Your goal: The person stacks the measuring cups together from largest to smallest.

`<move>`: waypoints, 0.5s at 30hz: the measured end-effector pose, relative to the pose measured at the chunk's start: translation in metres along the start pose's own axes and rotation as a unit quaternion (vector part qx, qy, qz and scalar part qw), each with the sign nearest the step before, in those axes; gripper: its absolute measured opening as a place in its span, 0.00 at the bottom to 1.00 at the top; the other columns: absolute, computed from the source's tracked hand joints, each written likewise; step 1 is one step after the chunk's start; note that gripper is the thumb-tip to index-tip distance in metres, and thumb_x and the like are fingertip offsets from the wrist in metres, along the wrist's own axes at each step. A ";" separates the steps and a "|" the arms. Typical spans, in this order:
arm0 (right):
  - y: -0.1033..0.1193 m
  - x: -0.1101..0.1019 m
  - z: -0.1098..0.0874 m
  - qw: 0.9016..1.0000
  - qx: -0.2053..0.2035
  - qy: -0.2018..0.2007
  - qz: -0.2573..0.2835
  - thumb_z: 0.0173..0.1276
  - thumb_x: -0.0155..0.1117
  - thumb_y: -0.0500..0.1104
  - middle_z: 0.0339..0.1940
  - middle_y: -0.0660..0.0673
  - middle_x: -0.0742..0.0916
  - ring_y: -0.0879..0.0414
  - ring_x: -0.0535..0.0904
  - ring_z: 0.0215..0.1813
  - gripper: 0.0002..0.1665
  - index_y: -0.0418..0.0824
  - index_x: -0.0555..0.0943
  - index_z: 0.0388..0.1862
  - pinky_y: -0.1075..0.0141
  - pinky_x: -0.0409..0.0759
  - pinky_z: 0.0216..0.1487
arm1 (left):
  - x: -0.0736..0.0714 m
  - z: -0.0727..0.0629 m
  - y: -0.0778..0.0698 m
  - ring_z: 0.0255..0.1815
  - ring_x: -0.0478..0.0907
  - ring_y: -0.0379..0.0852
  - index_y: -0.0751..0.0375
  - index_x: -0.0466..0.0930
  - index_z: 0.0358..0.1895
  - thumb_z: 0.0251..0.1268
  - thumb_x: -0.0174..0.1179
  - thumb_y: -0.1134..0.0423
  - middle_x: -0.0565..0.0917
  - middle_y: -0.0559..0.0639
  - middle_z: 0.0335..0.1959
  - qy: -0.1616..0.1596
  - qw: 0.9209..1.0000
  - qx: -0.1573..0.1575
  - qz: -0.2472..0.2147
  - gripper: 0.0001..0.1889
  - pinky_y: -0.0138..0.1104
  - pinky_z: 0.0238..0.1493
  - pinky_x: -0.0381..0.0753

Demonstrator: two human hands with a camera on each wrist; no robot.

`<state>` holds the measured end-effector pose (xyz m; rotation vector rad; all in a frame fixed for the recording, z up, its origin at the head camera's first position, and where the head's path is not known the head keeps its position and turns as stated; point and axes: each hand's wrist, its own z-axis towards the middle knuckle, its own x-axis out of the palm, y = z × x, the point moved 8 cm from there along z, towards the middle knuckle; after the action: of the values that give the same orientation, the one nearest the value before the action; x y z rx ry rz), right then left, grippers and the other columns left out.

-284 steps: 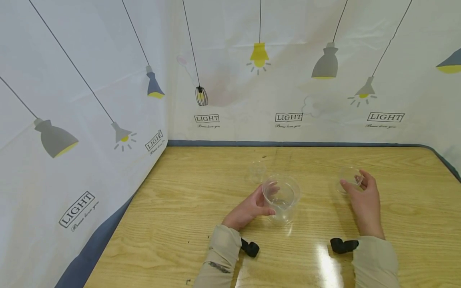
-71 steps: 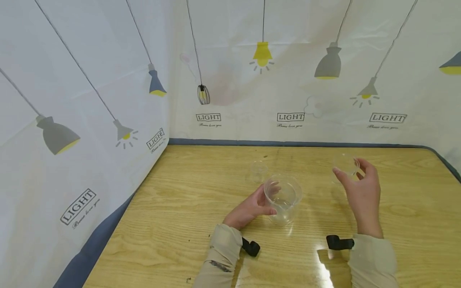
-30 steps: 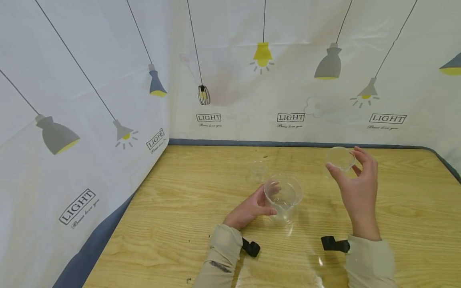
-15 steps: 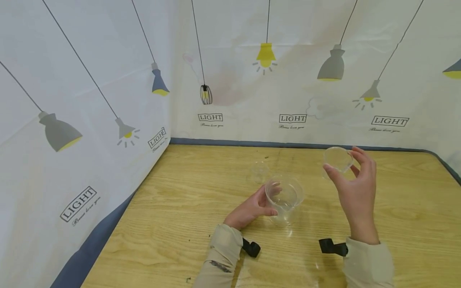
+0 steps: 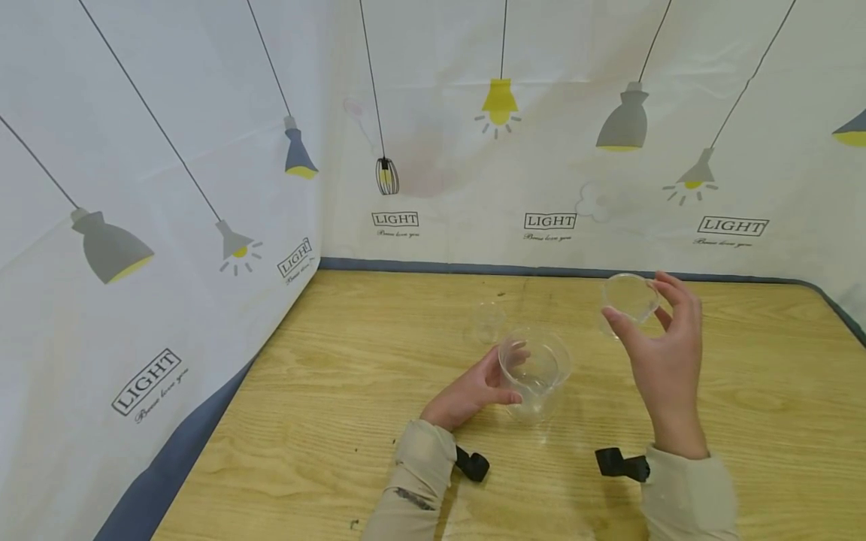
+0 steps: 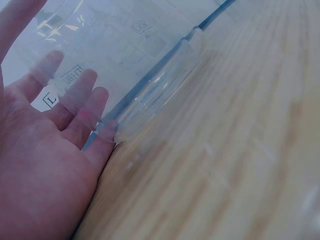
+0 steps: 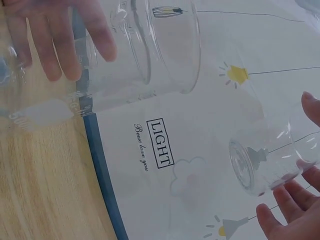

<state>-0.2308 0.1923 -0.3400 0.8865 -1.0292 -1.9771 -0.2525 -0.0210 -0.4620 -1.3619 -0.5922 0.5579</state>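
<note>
A large clear beaker (image 5: pixel 543 376) stands upright on the table, my left hand (image 5: pixel 473 387) gripping its left side with the thumb in front and the fingers behind. Up close, the left wrist view shows those fingers through the wall of the large beaker (image 6: pixel 160 92), its base on the wood. My right hand (image 5: pixel 666 353) holds a smaller clear beaker (image 5: pixel 629 297) in the air, to the right of the large one, between thumb and fingers. In the right wrist view the smaller beaker (image 7: pixel 250 165) looks empty, and the large beaker (image 7: pixel 115 80) carries pale printed markings.
A still smaller clear vessel (image 5: pixel 488 323) stands on the wooden table (image 5: pixel 325 391) behind the large beaker. A pale curtain (image 5: pixel 440 150) printed with lamps hangs along the back and left. Black straps (image 5: pixel 471 464) show at both cuffs.
My right hand has lifted the smaller beaker from near the tabletop and carried it a little left, toward the large beaker. The left hand keeps its grip in the same place.
</note>
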 end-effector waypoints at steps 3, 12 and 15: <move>0.000 0.000 0.000 1.000 0.001 -0.003 0.003 0.52 0.70 0.44 0.61 0.56 0.66 0.63 0.59 0.62 0.34 0.40 0.68 0.57 0.65 0.60 0.61 | 0.000 0.000 0.000 0.68 0.48 0.52 0.49 0.46 0.69 0.56 0.59 0.72 0.53 0.56 0.69 -0.002 1.000 0.000 0.001 0.41 0.33 0.60 0.59; 0.005 0.007 -0.002 1.000 -0.002 0.007 0.007 0.51 0.70 0.44 0.61 0.56 0.67 0.63 0.60 0.61 0.34 0.40 0.68 0.56 0.66 0.60 0.60 | -0.001 0.001 0.002 0.68 0.49 0.51 0.49 0.46 0.69 0.56 0.58 0.73 0.53 0.56 0.69 -0.002 1.000 -0.001 0.005 0.41 0.34 0.60 0.59; 0.008 0.009 -0.003 1.000 -0.009 0.011 0.009 0.50 0.71 0.44 0.61 0.56 0.67 0.63 0.60 0.61 0.35 0.39 0.68 0.56 0.64 0.60 0.60 | -0.001 0.001 0.003 0.68 0.49 0.50 0.48 0.46 0.69 0.56 0.58 0.72 0.53 0.56 0.69 0.000 1.000 -0.004 0.006 0.41 0.33 0.60 0.59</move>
<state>-0.2305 0.1803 -0.3370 0.8855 -1.0027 -1.9543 -0.2542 -0.0208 -0.4648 -1.3731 -0.5871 0.5669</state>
